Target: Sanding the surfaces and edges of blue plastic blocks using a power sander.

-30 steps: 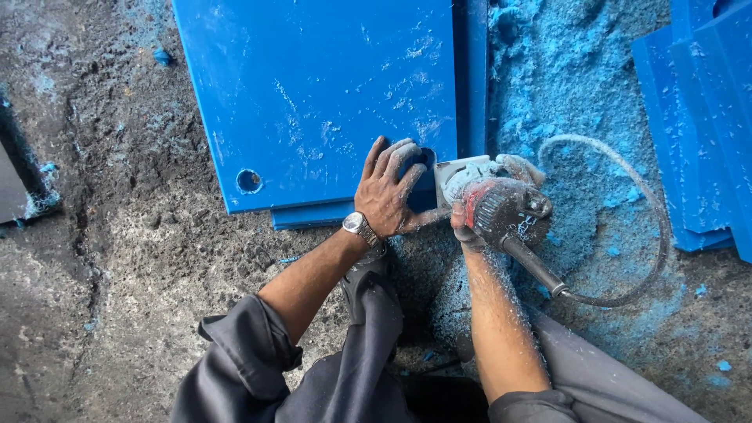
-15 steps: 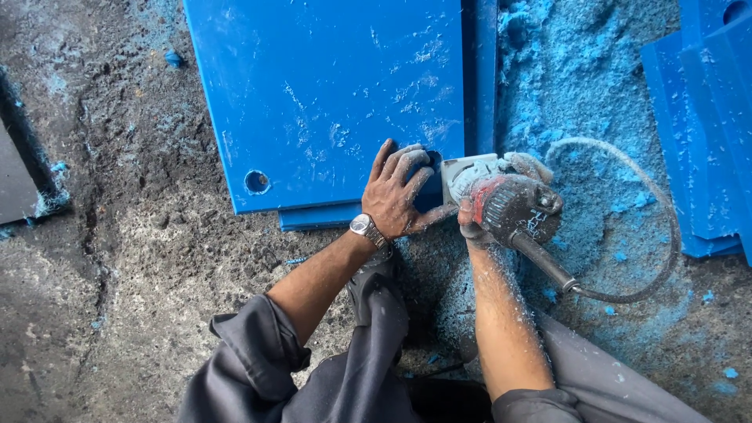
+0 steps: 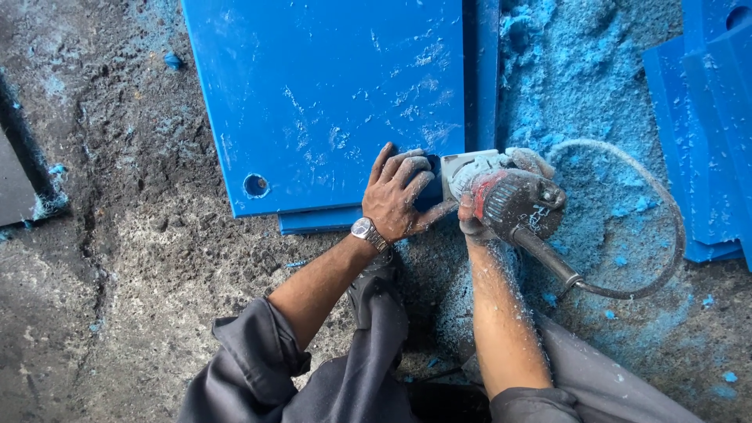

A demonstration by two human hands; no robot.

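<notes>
A large blue plastic sheet [image 3: 329, 94] lies flat on the floor on top of another blue sheet, with a round hole [image 3: 255, 186] near its lower left corner. My left hand [image 3: 401, 196], with a wristwatch, presses down on the sheet's lower right corner, fingers curled over a dark part at the tool's front. My right hand [image 3: 501, 196] grips a dusty red and grey power tool [image 3: 509, 200] held against the sheet's right edge. Its cable [image 3: 650, 258] loops off to the right.
Blue shavings [image 3: 587, 102] pile thickly on the floor right of the sheet. More blue sheets [image 3: 713, 133] are stacked at the far right. Rough grey concrete [image 3: 141, 266] covers the left, with a dark object [image 3: 19, 180] at the left edge. My grey trousers fill the bottom.
Both hands and the tool stay at the sheet's lower right corner; the view has shifted slightly and the hands sit a little farther right in the picture.
</notes>
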